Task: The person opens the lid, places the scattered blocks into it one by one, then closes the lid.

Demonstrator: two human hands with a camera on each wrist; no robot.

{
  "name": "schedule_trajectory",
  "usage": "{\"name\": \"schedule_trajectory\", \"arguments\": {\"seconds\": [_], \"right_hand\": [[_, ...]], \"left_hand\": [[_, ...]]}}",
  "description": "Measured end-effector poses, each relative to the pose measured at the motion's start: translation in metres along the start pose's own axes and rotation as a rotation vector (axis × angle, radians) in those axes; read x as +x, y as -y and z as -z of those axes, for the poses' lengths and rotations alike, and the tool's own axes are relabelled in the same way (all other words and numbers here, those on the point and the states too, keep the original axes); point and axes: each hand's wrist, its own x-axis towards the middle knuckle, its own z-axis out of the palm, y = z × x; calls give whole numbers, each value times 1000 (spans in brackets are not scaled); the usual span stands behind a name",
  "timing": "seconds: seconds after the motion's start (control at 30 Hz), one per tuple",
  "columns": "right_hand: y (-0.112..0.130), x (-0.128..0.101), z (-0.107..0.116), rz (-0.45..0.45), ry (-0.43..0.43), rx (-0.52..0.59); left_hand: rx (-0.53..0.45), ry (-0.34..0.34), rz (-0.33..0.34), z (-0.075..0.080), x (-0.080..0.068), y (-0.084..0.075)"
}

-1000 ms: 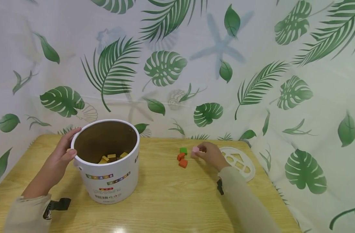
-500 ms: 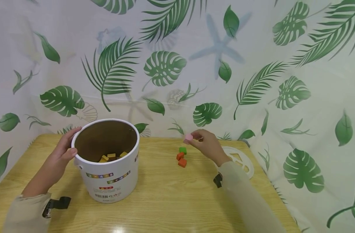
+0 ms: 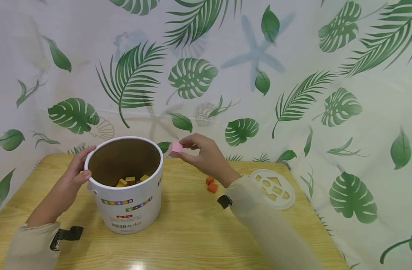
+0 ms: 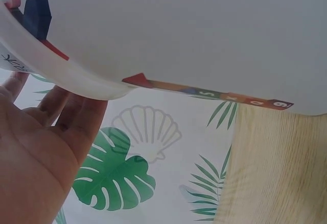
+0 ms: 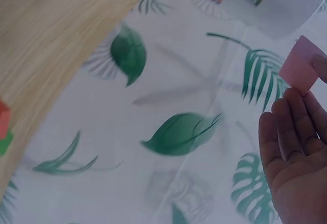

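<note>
A white bucket (image 3: 135,215) with printed sums stands on the left of the table. My left hand (image 3: 65,189) grips its rim from the left side, thumb over the edge. Inside lie several yellow blocks (image 3: 130,179); part of the bottom is hidden by the front wall. Pinched between my right hand's (image 3: 207,157) thumb and fingers is a pink block (image 3: 175,149). It is held in the air just right of the bucket's rim, and the right wrist view shows a flat pink face (image 5: 297,67) of it.
Two orange blocks (image 3: 212,187) lie close together on the wooden table (image 3: 192,232). A green block (image 5: 5,143) beside them shows only in the right wrist view. Farther right lies a white plastic stencil (image 3: 284,206) with cut-out shapes. A leaf-patterned cloth (image 3: 199,48) hangs behind.
My right hand has lifted the pink block off the table and carried it left to the bucket's rim. The green block is now hidden in the head view. My left hand stays on the rim.
</note>
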Motion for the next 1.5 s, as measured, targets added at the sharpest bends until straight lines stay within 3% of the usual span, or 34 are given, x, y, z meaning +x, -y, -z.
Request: {"name": "schedule_trajectory", "arguments": {"seconds": [0.2, 0.47, 0.7, 1.03, 1.17, 1.5], "right_hand": [[30, 14, -14, 159, 22, -115], [57, 28, -34, 225, 65, -150], [74, 43, -62, 117, 195, -193], [88, 51, -80, -37, 336, -87], [88, 50, -80, -95, 348, -113], [89, 49, -83, -121, 341, -125]], "left_hand": [[20, 4, 5, 0, -1, -1], [30, 13, 22, 1, 0, -3], [2, 11, 32, 1, 1, -4], [-10, 21, 45, 1, 3, -2], [-3, 26, 49, 1, 5, -4], [-14, 24, 64, 1, 3, -3]]}}
